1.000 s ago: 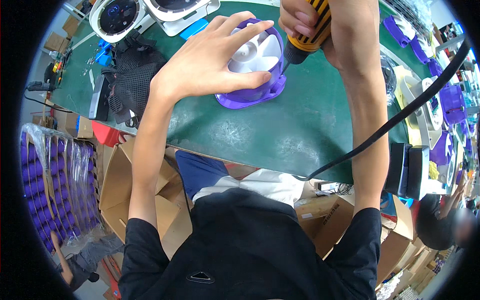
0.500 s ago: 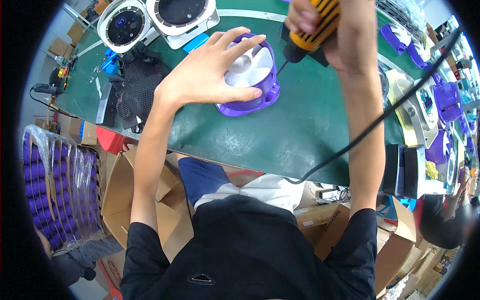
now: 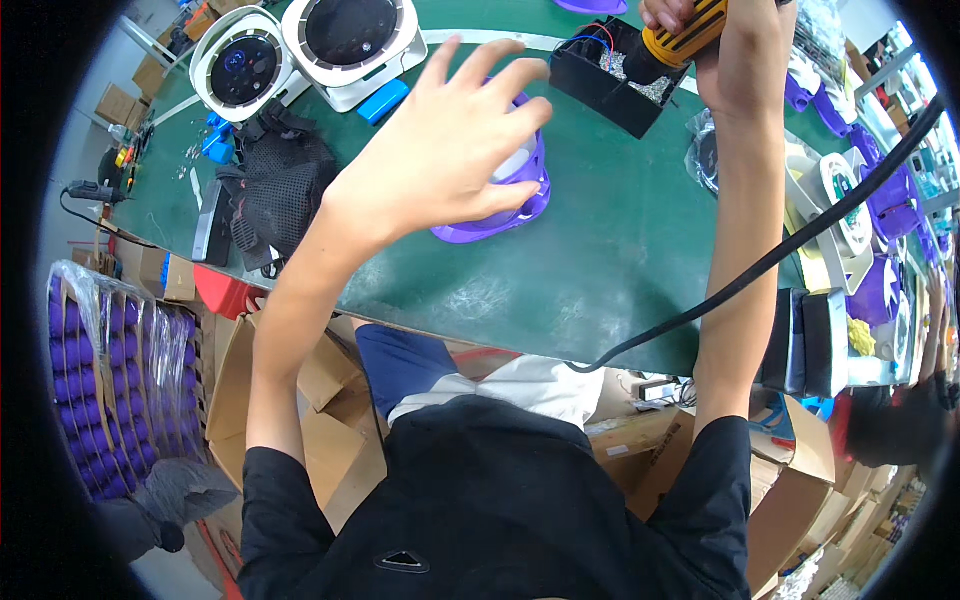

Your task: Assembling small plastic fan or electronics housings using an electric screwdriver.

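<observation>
My left hand [image 3: 440, 150] spreads its fingers above the purple fan housing [image 3: 475, 233] on the green table and hides much of it. Whether a fingertip touches the housing, I cannot tell. My right hand [image 3: 745, 75] is closed around a yellow and black power screwdriver [image 3: 690, 30] at the top right. The tool's black front end is over a black box [image 3: 612, 103] holding many small metal screws and red and blue wires. The tip of the tool is hidden.
A black cable [image 3: 735, 285] crosses in front of my right forearm. Two white round-topped devices [image 3: 352, 85], a blue block [image 3: 384, 102] and black mesh gear [image 3: 283, 170] sit at the left. White and purple parts [image 3: 850, 205] line the right side. Open cartons [image 3: 790, 500] stand below the table.
My right hand has carried the power screwdriver from beside the housing up and right to the screw box. My left hand has loosened from the housing, its fingers spreading wider.
</observation>
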### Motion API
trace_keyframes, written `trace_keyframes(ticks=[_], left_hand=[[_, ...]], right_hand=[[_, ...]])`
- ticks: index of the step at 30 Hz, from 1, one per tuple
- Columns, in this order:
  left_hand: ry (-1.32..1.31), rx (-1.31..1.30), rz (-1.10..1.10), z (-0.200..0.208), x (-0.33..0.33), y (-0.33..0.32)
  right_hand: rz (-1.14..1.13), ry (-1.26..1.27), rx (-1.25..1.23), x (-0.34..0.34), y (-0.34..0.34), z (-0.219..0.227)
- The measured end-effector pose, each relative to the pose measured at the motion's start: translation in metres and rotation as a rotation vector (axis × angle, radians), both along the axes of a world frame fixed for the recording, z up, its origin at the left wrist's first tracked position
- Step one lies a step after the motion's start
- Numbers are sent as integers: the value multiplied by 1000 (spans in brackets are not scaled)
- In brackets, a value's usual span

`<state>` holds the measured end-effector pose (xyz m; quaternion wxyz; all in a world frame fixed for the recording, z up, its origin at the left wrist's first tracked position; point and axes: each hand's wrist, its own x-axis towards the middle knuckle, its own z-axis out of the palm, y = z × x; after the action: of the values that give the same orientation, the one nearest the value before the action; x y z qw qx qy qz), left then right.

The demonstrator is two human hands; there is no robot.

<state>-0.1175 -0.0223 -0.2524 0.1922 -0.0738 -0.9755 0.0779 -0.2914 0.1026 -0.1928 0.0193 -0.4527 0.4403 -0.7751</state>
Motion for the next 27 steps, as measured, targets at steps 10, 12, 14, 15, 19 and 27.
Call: trace_keyframes(ticks=[10,12,14,15,19,27], left_hand=[[-194,-170,-77,-8,-31,27],[-195,-194,-98,-8,-33,30],[-285,-264,-75,-8,-36,33],[-284,-266,-77,-8,-36,33],[-336,-326,-161,5,-37,24],[303,-111,-238,35,-106,-9]], right_hand=[[36,-6,49,-7,8,5],[-8,-14,78,-8,9,7],[-7,-23,78,-12,14,8],[0,-33,79,-14,15,8],[-22,-48,34,-18,20,12],[41,-43,2,-31,14,9]])
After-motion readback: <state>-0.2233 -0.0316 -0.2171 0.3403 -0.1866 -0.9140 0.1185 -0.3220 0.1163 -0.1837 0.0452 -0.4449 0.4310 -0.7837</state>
